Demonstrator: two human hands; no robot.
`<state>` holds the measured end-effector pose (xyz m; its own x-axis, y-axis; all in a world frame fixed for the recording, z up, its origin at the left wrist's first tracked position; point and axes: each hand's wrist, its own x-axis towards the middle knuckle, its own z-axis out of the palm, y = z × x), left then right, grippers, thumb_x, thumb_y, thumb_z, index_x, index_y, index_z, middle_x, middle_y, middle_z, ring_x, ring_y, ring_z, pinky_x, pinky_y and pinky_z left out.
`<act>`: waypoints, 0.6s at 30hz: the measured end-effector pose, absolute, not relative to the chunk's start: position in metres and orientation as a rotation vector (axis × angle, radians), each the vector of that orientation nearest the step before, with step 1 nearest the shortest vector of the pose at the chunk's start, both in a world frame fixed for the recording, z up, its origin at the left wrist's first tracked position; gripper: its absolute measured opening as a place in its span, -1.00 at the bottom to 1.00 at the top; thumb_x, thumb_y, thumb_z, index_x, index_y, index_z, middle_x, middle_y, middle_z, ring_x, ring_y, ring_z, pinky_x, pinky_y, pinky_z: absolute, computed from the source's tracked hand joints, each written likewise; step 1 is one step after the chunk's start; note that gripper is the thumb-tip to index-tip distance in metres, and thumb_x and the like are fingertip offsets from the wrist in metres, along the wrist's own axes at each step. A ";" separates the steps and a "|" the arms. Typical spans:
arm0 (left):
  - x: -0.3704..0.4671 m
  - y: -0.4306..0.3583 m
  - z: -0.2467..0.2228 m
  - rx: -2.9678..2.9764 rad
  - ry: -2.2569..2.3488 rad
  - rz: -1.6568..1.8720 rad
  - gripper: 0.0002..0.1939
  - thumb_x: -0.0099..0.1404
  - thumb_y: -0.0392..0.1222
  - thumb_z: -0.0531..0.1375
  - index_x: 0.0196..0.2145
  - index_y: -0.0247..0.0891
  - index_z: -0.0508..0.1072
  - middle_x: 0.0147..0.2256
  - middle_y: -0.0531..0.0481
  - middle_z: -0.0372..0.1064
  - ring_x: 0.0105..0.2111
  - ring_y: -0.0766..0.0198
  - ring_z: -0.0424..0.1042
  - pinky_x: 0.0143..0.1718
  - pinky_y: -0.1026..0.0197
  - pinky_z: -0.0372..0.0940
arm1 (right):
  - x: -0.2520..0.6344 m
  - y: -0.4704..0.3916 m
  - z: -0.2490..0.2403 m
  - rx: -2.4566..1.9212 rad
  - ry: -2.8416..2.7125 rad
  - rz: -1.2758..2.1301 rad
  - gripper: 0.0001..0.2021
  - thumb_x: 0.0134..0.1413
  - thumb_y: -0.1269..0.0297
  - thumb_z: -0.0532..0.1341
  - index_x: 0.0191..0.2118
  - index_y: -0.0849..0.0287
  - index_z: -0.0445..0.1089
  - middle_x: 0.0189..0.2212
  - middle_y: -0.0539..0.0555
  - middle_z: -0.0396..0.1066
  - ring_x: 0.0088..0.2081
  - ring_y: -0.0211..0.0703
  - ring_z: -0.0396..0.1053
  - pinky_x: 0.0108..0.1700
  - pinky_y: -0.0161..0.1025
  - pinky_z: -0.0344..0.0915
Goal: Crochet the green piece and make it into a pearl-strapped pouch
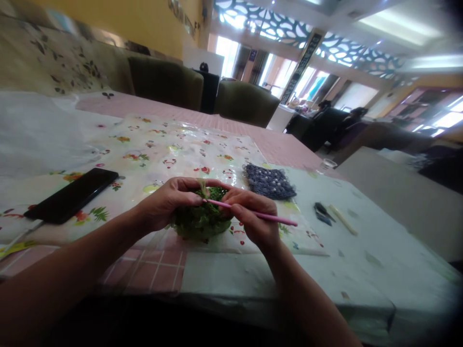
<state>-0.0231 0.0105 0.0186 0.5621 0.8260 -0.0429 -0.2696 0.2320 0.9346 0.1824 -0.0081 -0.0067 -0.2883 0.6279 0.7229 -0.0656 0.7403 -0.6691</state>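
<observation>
A green crocheted piece (202,221), rounded and frilly, is held just above the table's near side. My left hand (177,200) is closed on its upper left edge, thumb in front, with a strand of pale green yarn (203,188) by the index finger. Between the fingers of my right hand (255,212) lies a pink crochet hook (275,218), gripped like a pen. Its tip meets the green work near my left thumb. The far side of the piece is hidden behind my fingers.
A black phone (74,195) with a cable lies at left on the patterned tablecloth (170,144). Beyond my right hand sits a dark blue knitted square with white beads (271,181). Small dark snips (321,212) and a cream stick (343,220) lie at right. Chairs (246,103) line the far side.
</observation>
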 end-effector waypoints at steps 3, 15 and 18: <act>-0.017 0.005 0.013 1.200 0.640 0.847 -0.58 0.10 -0.32 0.36 -0.04 -0.20 0.59 -0.11 -0.08 0.58 -0.14 0.21 0.54 -0.03 0.27 0.35 | 0.175 -0.010 -0.010 -0.521 -1.828 0.373 -0.91 0.21 0.37 0.20 -0.33 0.13 0.41 -0.42 -0.01 0.45 -0.30 -0.21 0.46 0.08 0.00 0.40; -0.024 0.007 0.013 1.776 0.687 0.779 -0.62 0.32 -0.05 0.22 0.07 -0.09 0.52 -0.01 -0.07 0.53 0.07 0.02 0.42 0.18 0.00 0.20 | 0.175 -0.004 -0.016 -0.651 -1.807 -0.302 -0.85 0.22 0.41 0.17 -0.11 0.19 0.40 -0.29 0.08 0.52 -0.28 -0.18 0.47 0.10 -0.01 0.43; -0.025 0.009 0.013 1.851 0.689 0.755 -0.62 0.32 -0.04 0.22 0.08 -0.07 0.52 -0.01 -0.06 0.53 0.08 0.01 0.41 0.19 -0.02 0.18 | 0.175 -0.006 -0.015 -0.627 -1.794 -0.307 -0.85 0.22 0.42 0.16 -0.11 0.18 0.40 -0.31 0.06 0.51 -0.27 -0.17 0.47 0.07 -0.01 0.44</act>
